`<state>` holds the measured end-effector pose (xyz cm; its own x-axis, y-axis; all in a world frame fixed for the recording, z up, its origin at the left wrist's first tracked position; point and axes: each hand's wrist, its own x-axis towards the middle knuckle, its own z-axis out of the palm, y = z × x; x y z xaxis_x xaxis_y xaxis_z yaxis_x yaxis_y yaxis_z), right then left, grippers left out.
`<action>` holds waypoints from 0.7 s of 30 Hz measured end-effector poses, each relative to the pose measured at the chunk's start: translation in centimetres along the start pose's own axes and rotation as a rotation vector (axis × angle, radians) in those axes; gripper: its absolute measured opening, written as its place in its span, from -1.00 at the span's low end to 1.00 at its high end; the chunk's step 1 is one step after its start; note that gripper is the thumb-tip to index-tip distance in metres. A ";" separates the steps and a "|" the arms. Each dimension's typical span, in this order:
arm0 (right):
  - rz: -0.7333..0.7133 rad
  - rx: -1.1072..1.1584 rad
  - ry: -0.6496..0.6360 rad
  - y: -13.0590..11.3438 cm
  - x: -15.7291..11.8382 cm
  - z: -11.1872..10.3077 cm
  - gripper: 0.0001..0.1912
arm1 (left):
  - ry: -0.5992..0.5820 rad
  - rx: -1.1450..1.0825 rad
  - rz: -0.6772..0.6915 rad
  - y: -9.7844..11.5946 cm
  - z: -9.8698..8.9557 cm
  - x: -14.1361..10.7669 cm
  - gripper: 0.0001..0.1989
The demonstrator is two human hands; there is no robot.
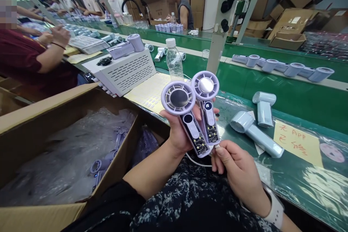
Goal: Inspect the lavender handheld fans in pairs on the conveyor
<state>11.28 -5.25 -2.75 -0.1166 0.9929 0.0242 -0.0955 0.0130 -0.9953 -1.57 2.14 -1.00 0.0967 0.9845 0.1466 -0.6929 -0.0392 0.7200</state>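
Two lavender handheld fans lie side by side in my left hand (pixel 178 134), which is wrapped round their handles. The nearer handheld fan (pixel 194 130) has a dark, unlit display and a dark disc in its round head. On the other handheld fan (pixel 210 119) the small display is lit with digits, and its disc is silvery. My right hand (pixel 236 163) pinches the plug of a white cable (pixel 197 163) at the bottom end of the lit fan. Whether the plug is fully seated cannot be seen.
At my left stands an open carton (pixel 108 177) with plastic bags and lavender fans. A grey slotted metal box (pixel 130 74), a water bottle (pixel 174 59), two pale blue fans (pixel 263 108) and a handwritten yellow note (pixel 296 141) are on the bench. Co-workers sit along the green conveyor (pixel 299 90).
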 end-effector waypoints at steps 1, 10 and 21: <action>-0.002 0.010 0.026 0.0 0.0 0.1 -0.52 | 0.004 0.011 0.007 -0.1 0.1 0.0 -0.19; 0.071 0.121 0.080 1.6 -0.6 1.4 -0.55 | 0.042 0.013 0.029 -1.0 -0.1 -0.8 -0.21; -0.295 -0.432 0.281 -2.1 4.9 -4.2 -0.72 | -0.014 0.075 0.002 2.1 -1.5 0.4 -0.55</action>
<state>15.01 0.07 -0.97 0.1261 0.9324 0.3387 0.3334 0.2817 -0.8997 -4.09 2.74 -0.46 0.1056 0.9819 0.1574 -0.6375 -0.0546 0.7685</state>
